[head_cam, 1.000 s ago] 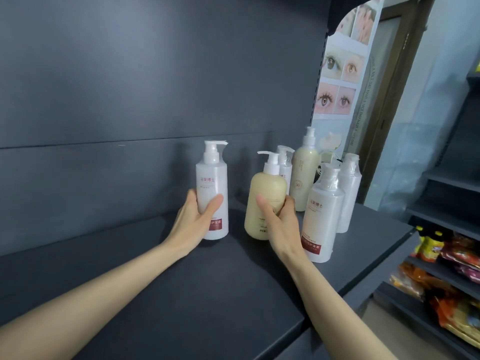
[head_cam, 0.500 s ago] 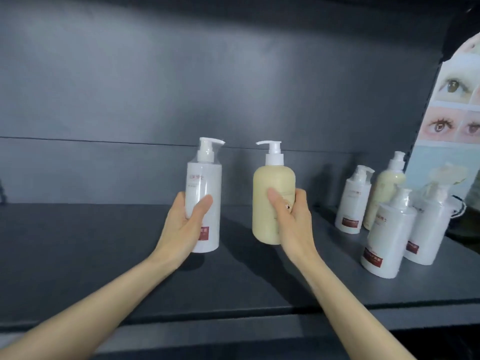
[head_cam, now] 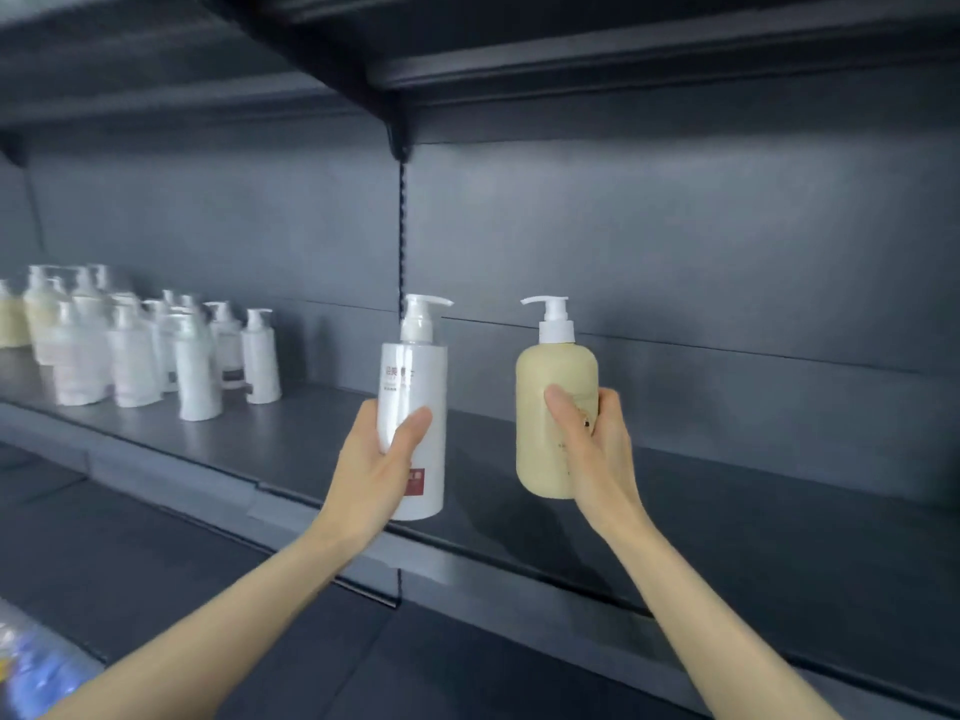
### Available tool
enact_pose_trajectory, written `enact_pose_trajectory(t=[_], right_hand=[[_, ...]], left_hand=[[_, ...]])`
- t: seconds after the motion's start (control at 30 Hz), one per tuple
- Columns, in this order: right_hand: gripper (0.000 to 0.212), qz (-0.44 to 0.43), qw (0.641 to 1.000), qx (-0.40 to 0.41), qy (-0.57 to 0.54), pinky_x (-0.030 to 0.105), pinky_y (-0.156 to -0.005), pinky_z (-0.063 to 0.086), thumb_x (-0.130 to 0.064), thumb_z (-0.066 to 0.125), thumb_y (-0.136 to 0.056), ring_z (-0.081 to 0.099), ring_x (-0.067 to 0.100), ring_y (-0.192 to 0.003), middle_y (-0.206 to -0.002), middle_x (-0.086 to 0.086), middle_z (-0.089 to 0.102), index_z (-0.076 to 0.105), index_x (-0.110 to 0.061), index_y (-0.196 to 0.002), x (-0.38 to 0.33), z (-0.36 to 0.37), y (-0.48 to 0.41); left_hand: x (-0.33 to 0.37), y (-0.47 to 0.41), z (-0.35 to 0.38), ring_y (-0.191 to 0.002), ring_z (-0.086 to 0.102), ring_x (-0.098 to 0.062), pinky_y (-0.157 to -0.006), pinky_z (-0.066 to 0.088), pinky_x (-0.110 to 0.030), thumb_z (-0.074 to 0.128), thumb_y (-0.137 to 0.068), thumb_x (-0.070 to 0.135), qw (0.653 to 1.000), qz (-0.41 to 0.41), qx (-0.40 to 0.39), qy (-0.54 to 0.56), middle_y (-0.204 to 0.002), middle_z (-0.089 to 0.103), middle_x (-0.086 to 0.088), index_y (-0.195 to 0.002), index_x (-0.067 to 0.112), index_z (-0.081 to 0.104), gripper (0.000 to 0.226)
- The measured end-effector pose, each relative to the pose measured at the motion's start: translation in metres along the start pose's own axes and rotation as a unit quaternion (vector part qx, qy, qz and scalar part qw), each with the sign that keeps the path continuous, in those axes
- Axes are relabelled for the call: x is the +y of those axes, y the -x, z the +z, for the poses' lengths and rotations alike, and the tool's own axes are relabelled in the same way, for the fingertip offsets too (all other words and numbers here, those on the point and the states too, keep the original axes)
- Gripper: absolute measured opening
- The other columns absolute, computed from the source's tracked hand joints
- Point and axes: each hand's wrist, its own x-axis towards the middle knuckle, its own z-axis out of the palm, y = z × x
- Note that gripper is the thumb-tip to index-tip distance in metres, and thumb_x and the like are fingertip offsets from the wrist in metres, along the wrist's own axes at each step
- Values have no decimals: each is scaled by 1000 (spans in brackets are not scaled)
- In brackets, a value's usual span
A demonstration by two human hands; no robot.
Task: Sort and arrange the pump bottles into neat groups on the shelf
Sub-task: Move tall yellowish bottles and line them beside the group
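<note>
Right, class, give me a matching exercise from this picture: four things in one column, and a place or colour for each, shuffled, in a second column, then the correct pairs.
Column A
1. white pump bottle
2. cream pump bottle
3. cluster of pale bottles
4. shelf

Column B
a. standing far to the left
b. dark grey
c. held in the left hand
d. held in the right hand

Pairs: 1-c, 2-d, 3-a, 4-b

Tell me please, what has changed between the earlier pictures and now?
Both hands lifted their bottles off the shelf and carried them left toward the grouped bottles. Unchanged: left hand grips the white bottle, right hand the cream bottle, both upright.
</note>
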Motion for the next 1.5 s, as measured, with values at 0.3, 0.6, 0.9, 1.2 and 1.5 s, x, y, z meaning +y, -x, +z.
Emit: enact_pose_trajectory(t=[0.3, 0.6, 0.9, 1.2, 1.5], right_hand=[[45, 22, 997, -53, -46, 15, -55, 44, -47, 65, -82, 57, 7, -78, -94, -3, 59, 47, -14, -108, 6, 191, 31], [36, 21, 998, -61, -19, 23, -61, 44, -40, 63, -86, 58, 9, -82, -94, -4, 59, 47, -15, -107, 15, 299, 4], [36, 18, 999, -48, -6, 25, -61, 45, -45, 68, -81, 60, 12, -80, -87, -5, 60, 47, -19, -94, 53, 372, -63], [45, 13, 998, -24, 51, 25, -65, 50, -42, 70, -79, 61, 5, -86, -97, -9, 60, 44, -18, -108, 75, 411, -114], [46, 16, 996, 37, 83, 20, -65, 47, -36, 72, -79, 61, 1, -87, -98, -11, 61, 46, -23, -114, 87, 423, -117]], left_hand=[[-47, -20, -179, -85, 61, -8, -68, 45, -21, 50, -91, 39, 999, -17, 37, -29, -95, 60, 6, -108, 27, 48, 21], [-96, -84, -256, -90, 60, -4, -72, 46, -20, 49, -93, 41, 998, -50, 36, -33, -98, 60, 11, -122, 21, 46, 35], [-160, -187, -282, -99, 64, -13, -92, 52, -39, 63, -81, 48, 993, -93, -34, -61, -107, 65, 5, -118, 22, 49, 47], [-203, -256, -283, -95, 63, -9, -70, 49, -18, 66, -85, 29, 988, -110, -92, -58, -103, 64, 4, -109, 23, 48, 30], [-242, -288, -285, -103, 60, -12, -89, 49, -31, 68, -83, 31, 975, -99, -180, -79, -111, 62, 2, -118, 15, 45, 45]])
